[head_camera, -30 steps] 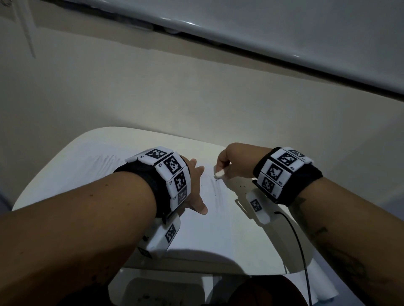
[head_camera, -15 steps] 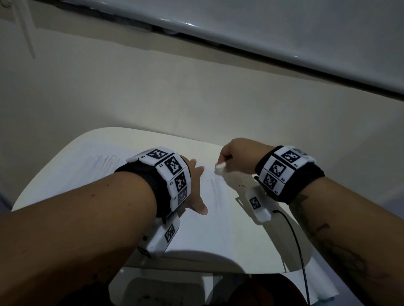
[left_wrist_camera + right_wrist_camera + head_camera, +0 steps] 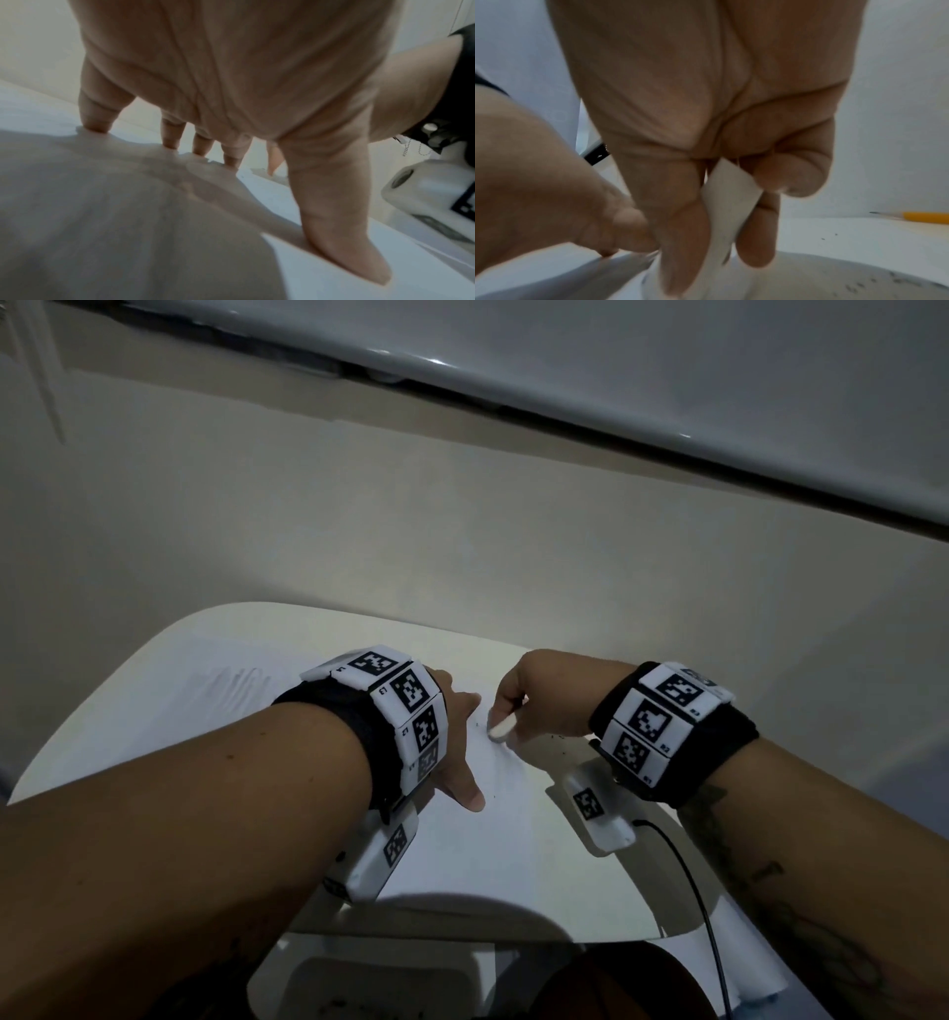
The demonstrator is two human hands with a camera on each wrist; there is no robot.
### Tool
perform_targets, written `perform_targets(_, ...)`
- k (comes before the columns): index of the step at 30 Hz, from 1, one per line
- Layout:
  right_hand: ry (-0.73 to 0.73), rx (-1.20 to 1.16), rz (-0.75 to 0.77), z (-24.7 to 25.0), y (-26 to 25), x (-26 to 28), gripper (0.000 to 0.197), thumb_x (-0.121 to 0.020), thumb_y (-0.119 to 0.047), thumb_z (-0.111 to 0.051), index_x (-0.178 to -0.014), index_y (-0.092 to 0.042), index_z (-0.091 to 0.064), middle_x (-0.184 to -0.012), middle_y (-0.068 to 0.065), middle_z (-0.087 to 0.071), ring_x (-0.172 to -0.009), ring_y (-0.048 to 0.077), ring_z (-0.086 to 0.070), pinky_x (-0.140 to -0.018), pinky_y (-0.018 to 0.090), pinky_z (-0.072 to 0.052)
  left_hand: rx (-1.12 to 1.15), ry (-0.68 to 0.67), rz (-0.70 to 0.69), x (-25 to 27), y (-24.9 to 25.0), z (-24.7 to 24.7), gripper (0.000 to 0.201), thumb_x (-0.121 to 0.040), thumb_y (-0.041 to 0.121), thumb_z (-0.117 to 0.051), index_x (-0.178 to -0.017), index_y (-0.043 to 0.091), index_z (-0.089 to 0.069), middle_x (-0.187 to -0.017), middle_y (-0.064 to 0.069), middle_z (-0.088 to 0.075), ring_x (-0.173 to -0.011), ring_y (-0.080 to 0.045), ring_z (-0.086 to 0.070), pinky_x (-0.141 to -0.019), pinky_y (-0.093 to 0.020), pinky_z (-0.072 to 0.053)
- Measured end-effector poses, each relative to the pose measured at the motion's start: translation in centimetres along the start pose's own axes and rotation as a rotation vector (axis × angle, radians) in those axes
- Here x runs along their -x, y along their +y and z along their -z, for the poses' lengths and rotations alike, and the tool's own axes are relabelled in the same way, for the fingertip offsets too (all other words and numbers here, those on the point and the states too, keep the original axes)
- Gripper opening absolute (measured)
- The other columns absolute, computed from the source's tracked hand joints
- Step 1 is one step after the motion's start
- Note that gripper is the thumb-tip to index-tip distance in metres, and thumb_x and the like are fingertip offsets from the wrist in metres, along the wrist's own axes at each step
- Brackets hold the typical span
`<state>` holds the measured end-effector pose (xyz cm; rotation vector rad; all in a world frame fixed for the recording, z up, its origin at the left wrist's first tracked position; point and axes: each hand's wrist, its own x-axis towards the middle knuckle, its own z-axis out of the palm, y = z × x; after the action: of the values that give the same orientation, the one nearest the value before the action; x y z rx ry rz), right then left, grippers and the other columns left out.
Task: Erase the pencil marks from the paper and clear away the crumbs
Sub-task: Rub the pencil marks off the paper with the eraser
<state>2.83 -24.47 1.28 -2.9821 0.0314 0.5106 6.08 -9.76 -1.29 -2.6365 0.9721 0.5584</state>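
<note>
Right hand point(image 3: 539, 695) pinches eraser point(image 3: 500, 727) on paper point(image 3: 513, 829); left hand point(image 3: 457, 747) spread flat beside eraser.
Crumbs point(image 3: 859, 284) right of eraser; pencil point(image 3: 916, 217) farther right on surface point(image 3: 128, 711).

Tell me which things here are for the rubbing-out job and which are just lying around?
For the job:
- paper, held flat by the left hand
- eraser, pinched in the right hand
- dark crumbs on the paper

Just lying about:
- yellow pencil, resting on the table
- black cable from the right wrist camera
</note>
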Motion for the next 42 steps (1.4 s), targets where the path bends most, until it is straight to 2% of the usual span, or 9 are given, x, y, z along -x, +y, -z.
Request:
perform_targets(2,0.037,-0.027,0.018,0.4,-0.1,0.1,0.019,-0.083,-0.035,-0.076,-0.101,-0.028,-0.075,-0.085,-0.014,-0.065,-0.078,0.008,-0.06,-0.072,0.024,-0.048,0.002,-0.01,0.005,0.1,0.1,0.0,0.119,-0.061,0.083,-0.065,-0.154,0.028,-0.015,-0.148,-0.006,-0.034,-0.132,-0.029,-0.041,-0.097,-0.043,-0.037)
perform_targets(8,0.138,-0.023,0.043,-0.5,-0.5,-0.5,0.018,-0.086,-0.037,-0.072,-0.1,-0.026,-0.072,-0.094,-0.01,-0.068,-0.091,0.012,-0.063,-0.082,0.03,-0.051,0.008,0.008,-0.008,0.3,0.2,0.0,0.113,-0.063,0.081,-0.066,-0.153,0.035,-0.015,-0.139,-0.006,-0.039,-0.126,-0.028,-0.044,-0.085,-0.039,-0.034)
perform_targets(11,0.024,0.031,0.066,-0.8,-0.4,0.7,0.02,-0.083,-0.038,-0.076,-0.102,-0.032,-0.073,-0.097,-0.013,-0.07,-0.088,0.008,-0.062,-0.075,0.024,-0.049,-0.004,-0.007,0.009,0.1,0.1,-0.2,0.122,-0.063,0.085,-0.062,-0.156,0.032,-0.003,-0.148,-0.006,-0.032,-0.135,-0.029,-0.035,-0.102,-0.045,-0.034)
perform_targets(18,0.161,-0.094,0.009,-0.1,0.1,-0.3,0.017,-0.086,-0.041,-0.071,-0.093,-0.026,-0.071,-0.078,-0.015,-0.061,-0.076,0.007,-0.06,-0.07,0.025,-0.046,-0.017,-0.026,0.017,0.0,0.1,-0.3,0.13,-0.062,0.086,-0.061,-0.156,0.03,0.008,-0.157,-0.007,-0.02,-0.142,-0.031,-0.026,-0.109,-0.049,-0.028)
perform_targets(23,0.024,-0.051,0.03,-0.6,0.0,0.3,0.012,-0.082,-0.041,-0.076,-0.088,-0.032,-0.073,-0.069,-0.016,-0.066,-0.067,0.001,-0.06,-0.069,0.026,-0.053,-0.013,-0.058,0.029,0.1,0.2,-0.4,0.127,-0.068,0.084,-0.057,-0.155,0.028,0.016,-0.163,-0.009,0.0,-0.149,-0.032,-0.007,-0.116,-0.053,-0.014)
perform_targets(26,-0.038,-0.049,0.023,-0.3,0.0,0.5,0.015,-0.078,-0.046,-0.077,-0.088,-0.034,-0.075,-0.074,-0.016,-0.07,-0.073,0.004,-0.065,-0.076,0.028,-0.055,-0.026,-0.062,0.031,0.2,0.3,-0.2,0.127,-0.068,0.085,-0.057,-0.155,0.027,0.015,-0.163,-0.01,-0.001,-0.149,-0.032,-0.008,-0.116,-0.052,-0.015)
perform_targets(31,0.155,-0.04,0.038,-0.3,-0.3,-1.1,0.019,-0.089,-0.04,-0.069,-0.094,-0.022,-0.071,-0.089,-0.008,-0.069,-0.084,0.013,-0.064,-0.075,0.028,-0.05,-0.034,-0.048,0.015,0.5,0.4,0.0,0.125,-0.069,0.082,-0.059,-0.156,0.027,0.012,-0.162,-0.01,-0.007,-0.147,-0.031,-0.013,-0.114,-0.05,-0.02)
perform_targets(38,-0.043,0.001,0.05,-0.1,0.0,0.2,0.017,-0.08,-0.042,-0.078,-0.093,-0.031,-0.074,-0.088,-0.016,-0.071,-0.077,0.003,-0.062,-0.076,0.025,-0.052,-0.047,-0.048,0.028,0.0,0.0,-0.4,0.128,-0.065,0.088,-0.055,-0.156,0.028,0.012,-0.163,-0.008,-0.004,-0.149,-0.031,-0.011,-0.115,-0.052,-0.018)
perform_targets(42,0.148,-0.063,0.029,0.0,-0.1,-1.1,0.019,-0.084,-0.041,-0.074,-0.092,-0.024,-0.074,-0.087,-0.01,-0.069,-0.08,0.009,-0.063,-0.071,0.025,-0.048,0.023,-0.04,-0.01,0.2,0.0,-0.2,0.124,-0.065,0.08,-0.065,-0.157,0.027,-0.001,-0.159,-0.009,-0.018,-0.144,-0.032,-0.022,-0.11,-0.049,-0.026)
